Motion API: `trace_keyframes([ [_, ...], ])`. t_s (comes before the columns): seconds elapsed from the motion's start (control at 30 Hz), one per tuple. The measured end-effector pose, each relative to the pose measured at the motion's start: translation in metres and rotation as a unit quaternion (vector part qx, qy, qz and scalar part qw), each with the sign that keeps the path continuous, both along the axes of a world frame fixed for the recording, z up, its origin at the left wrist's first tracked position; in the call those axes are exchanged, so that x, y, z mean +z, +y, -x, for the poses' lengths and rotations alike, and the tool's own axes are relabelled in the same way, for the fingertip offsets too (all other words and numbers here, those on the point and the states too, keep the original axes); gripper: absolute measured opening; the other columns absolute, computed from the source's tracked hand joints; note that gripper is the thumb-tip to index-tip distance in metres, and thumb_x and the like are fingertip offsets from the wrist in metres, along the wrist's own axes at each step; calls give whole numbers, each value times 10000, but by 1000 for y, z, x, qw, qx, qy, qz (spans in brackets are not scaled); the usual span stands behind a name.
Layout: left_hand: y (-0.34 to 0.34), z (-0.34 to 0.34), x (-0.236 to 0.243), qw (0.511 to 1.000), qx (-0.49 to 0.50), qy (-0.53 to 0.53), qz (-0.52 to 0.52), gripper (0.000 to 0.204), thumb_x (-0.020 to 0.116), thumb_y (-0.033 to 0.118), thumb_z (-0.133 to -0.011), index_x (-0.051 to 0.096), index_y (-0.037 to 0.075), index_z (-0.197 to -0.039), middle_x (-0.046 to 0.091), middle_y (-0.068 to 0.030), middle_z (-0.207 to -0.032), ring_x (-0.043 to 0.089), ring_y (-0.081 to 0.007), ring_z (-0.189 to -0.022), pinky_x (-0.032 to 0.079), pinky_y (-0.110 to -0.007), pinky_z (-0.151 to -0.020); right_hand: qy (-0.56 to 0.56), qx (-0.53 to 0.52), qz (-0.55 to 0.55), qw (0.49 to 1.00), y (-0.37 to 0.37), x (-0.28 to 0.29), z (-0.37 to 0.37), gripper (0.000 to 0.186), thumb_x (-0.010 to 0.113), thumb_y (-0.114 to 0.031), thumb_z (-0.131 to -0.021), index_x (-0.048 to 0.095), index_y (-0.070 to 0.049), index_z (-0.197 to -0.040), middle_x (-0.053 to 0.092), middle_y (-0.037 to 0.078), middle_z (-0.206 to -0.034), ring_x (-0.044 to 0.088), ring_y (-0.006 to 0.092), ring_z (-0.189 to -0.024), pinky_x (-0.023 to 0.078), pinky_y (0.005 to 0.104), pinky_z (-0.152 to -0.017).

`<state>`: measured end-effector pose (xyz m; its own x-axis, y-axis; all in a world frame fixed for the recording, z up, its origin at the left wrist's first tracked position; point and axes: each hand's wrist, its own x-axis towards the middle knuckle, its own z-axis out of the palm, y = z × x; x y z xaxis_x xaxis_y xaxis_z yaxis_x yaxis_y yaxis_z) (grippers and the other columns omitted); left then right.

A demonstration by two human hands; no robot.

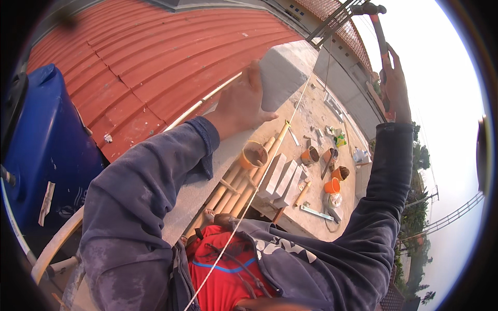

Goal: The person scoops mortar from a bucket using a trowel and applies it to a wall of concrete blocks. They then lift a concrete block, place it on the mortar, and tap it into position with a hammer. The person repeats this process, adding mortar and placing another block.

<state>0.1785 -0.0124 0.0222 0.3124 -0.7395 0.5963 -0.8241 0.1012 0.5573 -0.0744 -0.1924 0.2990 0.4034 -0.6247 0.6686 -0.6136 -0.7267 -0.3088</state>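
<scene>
My left hand (241, 103) is closed on the near end of a pale grey concrete block (284, 72), its thumb and fingers spread around that end. The block lies along the top of a wall (192, 207) made of the same pale material. Up at the right, my right hand (395, 88) grips a hammer (380, 36) by its handle. The hammer is raised with its head at the top, clear of the block. A taut white string (244, 217) runs past the block's right side and down across my front.
Red metal roofing (119, 67) lies left of the wall, with a blue tank (49, 145) nearer. Bamboo poles (228, 194) hold an orange bucket (253, 155). On the concrete slab (295, 124) are stacked blocks (280, 179), several buckets (340, 173) and a spirit level (316, 213).
</scene>
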Motion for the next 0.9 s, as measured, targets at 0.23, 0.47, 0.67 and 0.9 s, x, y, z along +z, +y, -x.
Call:
trace_keyframes([
  [0.23,-2,2,-5,1000,8,-5,10,1417,925,584,-775,23,-96,-1630,438,-413,-1525,665,-546,-1218,590,-550,-1010,211,40,-68,974,5,-67,3,487,473,-402,-1181,424,-270,-1647,473,-48,-715,434,59,-517,409,251,-484],
  [0.47,-4,-1,-9,999,3,-12,49,1374,913,624,-776,71,-71,-1611,468,-396,-1502,630,-536,-1283,575,-568,-1032,91,74,-89,989,14,-58,16,491,510,-360,-1173,456,-247,-1648,474,-33,-714,469,73,-615,438,280,-598],
  [0.67,-3,-6,-12,997,8,-38,67,1398,948,614,-717,133,-139,-1567,502,-418,-1450,722,-516,-1089,628,-505,-922,215,55,-28,975,10,-77,18,474,506,-313,-1172,479,-237,-1640,458,-49,-674,457,62,-584,413,278,-557],
  [0.9,-1,-8,-6,998,-4,19,53,1461,924,679,-708,-17,192,-1713,561,-319,-1468,676,-501,-1236,571,-577,-1042,-261,109,-229,931,-28,-187,-13,544,455,-313,-1182,266,-264,-1690,485,12,-715,474,113,-499,426,306,-441],
])
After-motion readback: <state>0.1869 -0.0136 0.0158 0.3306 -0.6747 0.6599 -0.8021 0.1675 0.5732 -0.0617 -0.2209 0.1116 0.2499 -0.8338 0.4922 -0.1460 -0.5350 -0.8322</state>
